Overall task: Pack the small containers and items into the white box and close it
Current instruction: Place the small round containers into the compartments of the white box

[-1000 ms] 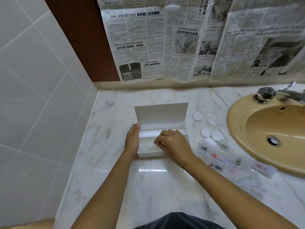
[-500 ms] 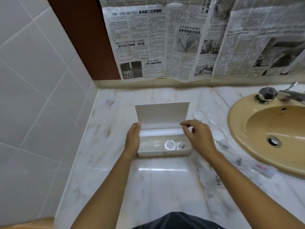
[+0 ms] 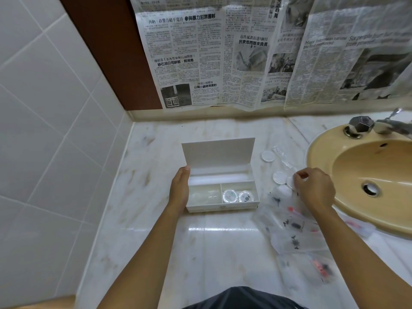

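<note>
The white box (image 3: 223, 207) sits on the marble counter with its lid (image 3: 218, 152) standing open. Two small round containers (image 3: 230, 195) lie in its front right compartment, and a clear item (image 3: 205, 194) lies in the front left one. My left hand (image 3: 179, 190) grips the box's left wall, thumb at the rim. My right hand (image 3: 315, 189) is to the right of the box, fingertips pinched at the edge of a white round container (image 3: 289, 182). Whether it holds that container is unclear. Other round containers (image 3: 279, 177) and clear packets (image 3: 289, 226) lie beside it.
A yellow sink (image 3: 323, 157) with a metal tap (image 3: 361, 124) fills the right side, close to the loose items. One more round container (image 3: 267, 156) lies behind them. Newspaper (image 3: 223, 63) covers the back wall. A tiled wall (image 3: 55, 130) borders the counter on the left.
My right hand has left the box and moved right to the loose round containers. With it gone, the two containers in the box show. My left hand has stayed on the box.
</note>
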Tool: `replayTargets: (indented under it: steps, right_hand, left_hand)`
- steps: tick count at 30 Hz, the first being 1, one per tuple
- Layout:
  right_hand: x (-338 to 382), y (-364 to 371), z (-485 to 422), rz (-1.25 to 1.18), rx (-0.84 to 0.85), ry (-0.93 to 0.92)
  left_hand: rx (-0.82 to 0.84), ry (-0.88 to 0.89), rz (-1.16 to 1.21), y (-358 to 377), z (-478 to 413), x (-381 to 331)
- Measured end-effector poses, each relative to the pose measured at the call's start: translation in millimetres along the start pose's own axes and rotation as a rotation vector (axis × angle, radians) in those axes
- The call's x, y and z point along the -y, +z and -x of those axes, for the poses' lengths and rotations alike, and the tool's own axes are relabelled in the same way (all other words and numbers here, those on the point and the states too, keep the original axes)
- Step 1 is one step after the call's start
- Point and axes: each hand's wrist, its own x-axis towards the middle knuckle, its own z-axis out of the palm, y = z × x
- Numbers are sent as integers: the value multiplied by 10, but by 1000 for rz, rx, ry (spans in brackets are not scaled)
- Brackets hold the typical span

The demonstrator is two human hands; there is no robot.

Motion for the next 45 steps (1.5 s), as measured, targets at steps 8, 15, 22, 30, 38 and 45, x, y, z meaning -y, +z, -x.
replayTargets:
  steps: [8, 15, 22, 30, 38, 45]
  right_hand:
    - [477, -250, 112, -542, -103, 7]
    - [1037, -288, 437, -866, 209, -173]
    - [1436, 37, 818, -619, 533, -512]
    - [1759, 398, 886, -57, 522, -929]
    - [1713, 472, 961, -144, 445, -851]
    - [1445, 49, 725, -490, 314, -500]
  left_hand:
    - [-6, 7, 16, 2, 18, -15]
    - [-5, 4, 15, 0, 28, -21]
    - [-5, 12, 7, -1, 28, -28]
    - [-5, 2, 6, 0, 12, -12]
    - [10, 3, 12, -13, 22, -16]
    - [4, 30, -9, -11, 1, -6]
